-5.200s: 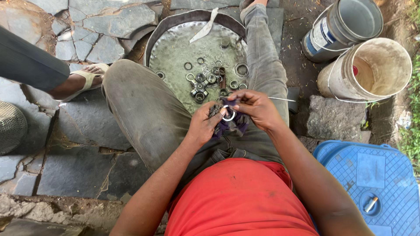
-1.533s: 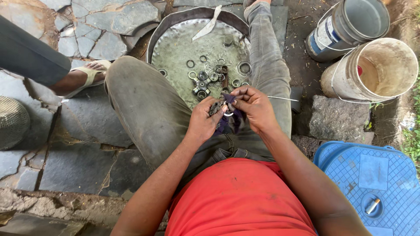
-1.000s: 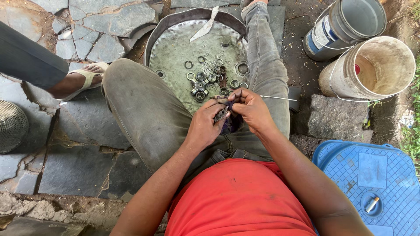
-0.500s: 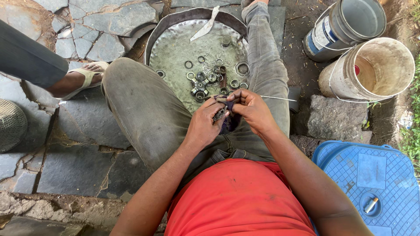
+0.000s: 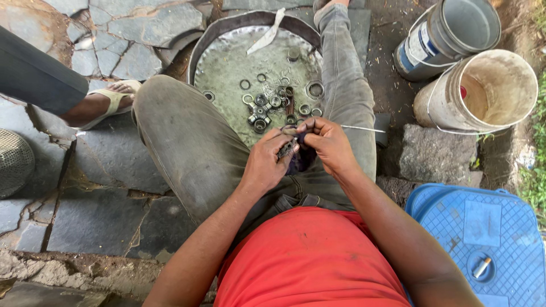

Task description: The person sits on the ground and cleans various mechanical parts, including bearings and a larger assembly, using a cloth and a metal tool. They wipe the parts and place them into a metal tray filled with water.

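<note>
In the head view, the person sat on the stone floor (image 5: pixel 108 193) with knees bent and a round metal pan (image 5: pixel 227 62) between the legs. The left hand (image 5: pixel 266 162) and the right hand (image 5: pixel 329 145) met over the lap, just off the pan's near rim. The left hand's fingers were curled tight round a small dark metal part (image 5: pixel 286 150), and the right hand's fingers pinched narrowly at the same part, with a dark cloth (image 5: pixel 300 161) bunched between the two hands. A thin wire (image 5: pixel 364 128) ran out from the right hand. A cluster of bearings and rings (image 5: pixel 273 105) lay in the pan toward its near rim, and a pale strip (image 5: pixel 267 35) rested against its far rim. Beyond the right leg stood a grey bucket (image 5: pixel 449 34) and a cream bucket (image 5: pixel 483 91), touching, near a stone block (image 5: pixel 435 153). A blue crate (image 5: pixel 483 239) sat at the near right. Another person's sandalled foot (image 5: pixel 105 105) rested on the floor at the left.
</note>
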